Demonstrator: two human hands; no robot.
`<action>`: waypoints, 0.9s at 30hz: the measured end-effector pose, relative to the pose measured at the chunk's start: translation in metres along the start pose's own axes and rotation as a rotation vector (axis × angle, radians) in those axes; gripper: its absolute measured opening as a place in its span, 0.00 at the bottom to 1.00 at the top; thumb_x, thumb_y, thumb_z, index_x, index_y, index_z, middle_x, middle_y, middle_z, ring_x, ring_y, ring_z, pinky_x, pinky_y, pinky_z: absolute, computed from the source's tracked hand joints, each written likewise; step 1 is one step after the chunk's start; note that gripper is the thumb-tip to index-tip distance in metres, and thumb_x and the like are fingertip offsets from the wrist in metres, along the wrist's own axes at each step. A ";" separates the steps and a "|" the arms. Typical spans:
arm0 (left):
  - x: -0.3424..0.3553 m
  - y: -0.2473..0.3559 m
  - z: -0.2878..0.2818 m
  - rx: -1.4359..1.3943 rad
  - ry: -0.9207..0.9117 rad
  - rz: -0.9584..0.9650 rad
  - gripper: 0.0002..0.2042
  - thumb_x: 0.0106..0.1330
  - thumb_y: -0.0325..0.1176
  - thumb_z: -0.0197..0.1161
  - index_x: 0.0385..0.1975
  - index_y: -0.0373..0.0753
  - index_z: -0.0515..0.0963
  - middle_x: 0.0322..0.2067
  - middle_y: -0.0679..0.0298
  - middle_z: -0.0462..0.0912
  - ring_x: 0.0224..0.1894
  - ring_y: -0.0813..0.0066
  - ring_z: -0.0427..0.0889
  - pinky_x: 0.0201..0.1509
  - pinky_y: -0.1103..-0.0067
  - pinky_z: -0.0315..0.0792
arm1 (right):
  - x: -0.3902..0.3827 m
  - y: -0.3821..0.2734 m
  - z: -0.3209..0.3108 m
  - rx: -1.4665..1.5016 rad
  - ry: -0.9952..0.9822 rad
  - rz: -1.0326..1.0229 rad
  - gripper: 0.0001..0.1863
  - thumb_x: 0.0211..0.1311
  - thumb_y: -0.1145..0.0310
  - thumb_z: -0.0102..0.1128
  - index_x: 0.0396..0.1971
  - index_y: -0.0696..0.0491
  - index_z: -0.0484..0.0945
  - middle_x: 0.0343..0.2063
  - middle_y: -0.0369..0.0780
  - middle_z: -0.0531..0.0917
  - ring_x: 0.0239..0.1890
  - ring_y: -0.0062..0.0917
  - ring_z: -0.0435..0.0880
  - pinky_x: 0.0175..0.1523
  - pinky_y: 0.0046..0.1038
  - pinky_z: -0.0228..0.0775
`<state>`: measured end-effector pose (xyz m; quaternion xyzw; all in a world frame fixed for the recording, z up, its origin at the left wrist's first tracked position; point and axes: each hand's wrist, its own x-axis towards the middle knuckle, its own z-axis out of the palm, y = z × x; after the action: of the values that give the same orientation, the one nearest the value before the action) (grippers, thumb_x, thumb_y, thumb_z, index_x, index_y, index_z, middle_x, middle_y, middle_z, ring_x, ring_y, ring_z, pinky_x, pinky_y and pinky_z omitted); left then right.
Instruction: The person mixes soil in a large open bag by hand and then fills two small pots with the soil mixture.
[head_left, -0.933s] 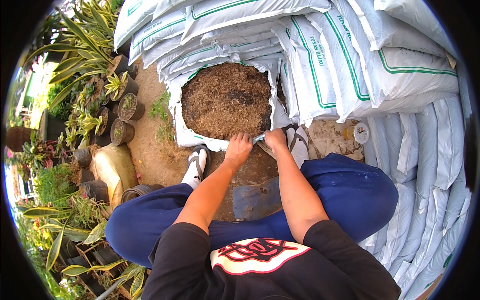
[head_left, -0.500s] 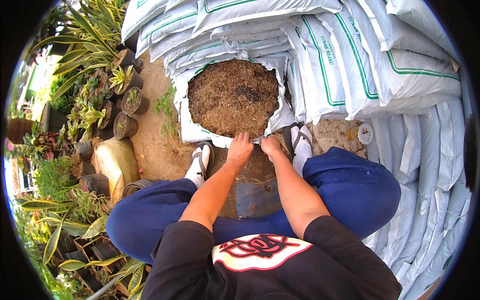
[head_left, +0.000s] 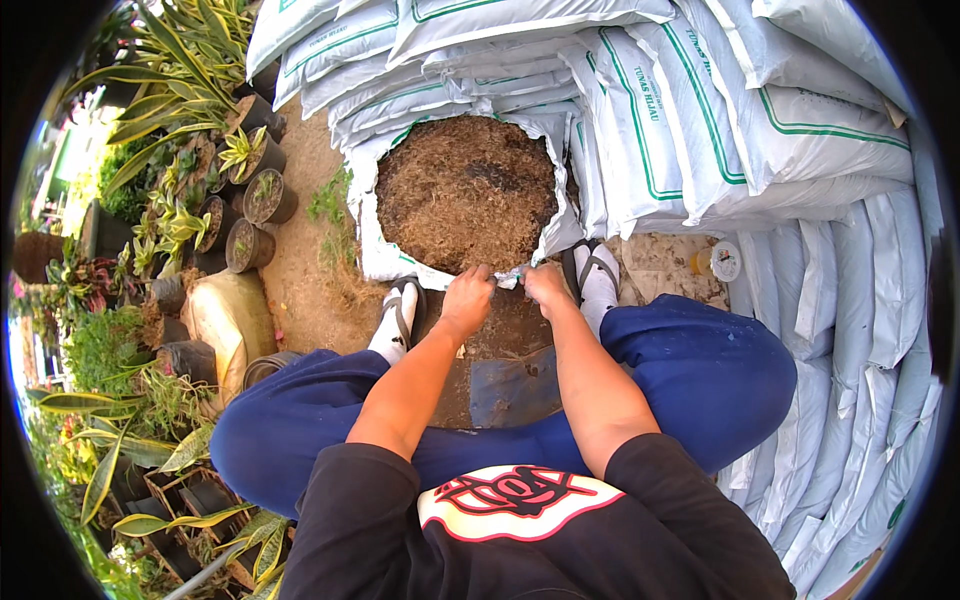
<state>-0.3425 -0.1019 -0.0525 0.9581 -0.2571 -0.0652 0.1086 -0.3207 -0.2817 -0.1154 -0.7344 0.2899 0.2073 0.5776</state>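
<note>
An open white sack (head_left: 369,225) stands between my feet, its rim rolled outward. Brown, fibrous potting mix (head_left: 465,195) fills it, with a darker patch right of the middle. My left hand (head_left: 468,297) is closed on the near rim. Just to its right, my right hand (head_left: 545,287) pinches the same rim. A short crumpled stretch of the edge, with some green on it, shows between the two hands. My fingertips are partly hidden behind my knuckles and the folded plastic.
Filled white sacks (head_left: 640,120) with green stripes are stacked behind and to the right. More sacks (head_left: 850,290) lie at the far right. A small round tub (head_left: 725,261) sits beside them. Potted plants (head_left: 268,196) and a yellowish bag (head_left: 230,325) line the left.
My left hand has shifted slightly left along the rim, widening the gap between my hands. My right hand has barely moved and still grips the edge.
</note>
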 end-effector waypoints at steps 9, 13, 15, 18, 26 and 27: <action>-0.007 0.002 0.007 -0.001 -0.003 -0.074 0.06 0.55 0.24 0.63 0.31 0.36 0.84 0.39 0.55 0.79 0.48 0.56 0.82 0.51 0.65 0.79 | -0.011 -0.030 0.011 -0.348 -0.017 -0.019 0.26 0.67 0.56 0.63 0.44 0.71 0.79 0.43 0.57 0.86 0.45 0.44 0.86 0.52 0.44 0.73; -0.011 0.003 0.004 0.007 -0.019 -0.072 0.11 0.53 0.22 0.63 0.36 0.37 0.85 0.40 0.56 0.78 0.49 0.55 0.82 0.50 0.63 0.80 | -0.005 -0.029 0.022 -0.239 0.046 0.004 0.28 0.66 0.56 0.68 0.49 0.69 0.81 0.52 0.61 0.83 0.58 0.52 0.81 0.60 0.44 0.73; -0.014 0.002 0.002 -0.006 -0.026 -0.087 0.10 0.55 0.23 0.63 0.36 0.36 0.85 0.40 0.55 0.79 0.49 0.55 0.82 0.51 0.63 0.80 | 0.003 -0.029 0.021 -0.155 0.007 0.064 0.28 0.67 0.56 0.67 0.50 0.70 0.80 0.54 0.61 0.82 0.59 0.52 0.81 0.61 0.43 0.72; -0.016 0.008 -0.005 -0.034 -0.060 -0.104 0.08 0.57 0.25 0.63 0.34 0.35 0.84 0.42 0.55 0.80 0.51 0.56 0.82 0.53 0.65 0.80 | 0.014 -0.017 0.019 -0.105 -0.008 0.108 0.29 0.67 0.57 0.68 0.52 0.70 0.79 0.55 0.61 0.81 0.61 0.51 0.80 0.61 0.43 0.72; -0.018 -0.028 -0.011 0.252 0.040 -0.008 0.16 0.57 0.27 0.64 0.46 0.39 0.84 0.44 0.61 0.78 0.54 0.63 0.75 0.60 0.71 0.72 | 0.010 -0.002 0.020 -0.184 0.053 0.070 0.24 0.66 0.60 0.70 0.36 0.73 0.79 0.33 0.52 0.85 0.32 0.36 0.82 0.37 0.43 0.72; -0.019 -0.036 -0.010 0.325 0.060 0.003 0.14 0.56 0.28 0.64 0.44 0.39 0.85 0.44 0.61 0.78 0.54 0.63 0.75 0.59 0.71 0.72 | 0.009 0.000 0.020 -0.173 0.072 0.046 0.23 0.66 0.60 0.69 0.34 0.72 0.79 0.30 0.51 0.85 0.29 0.35 0.81 0.35 0.43 0.71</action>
<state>-0.3401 -0.0603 -0.0503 0.9641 -0.2625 0.0059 -0.0400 -0.3135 -0.2644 -0.1263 -0.7818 0.3083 0.2184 0.4961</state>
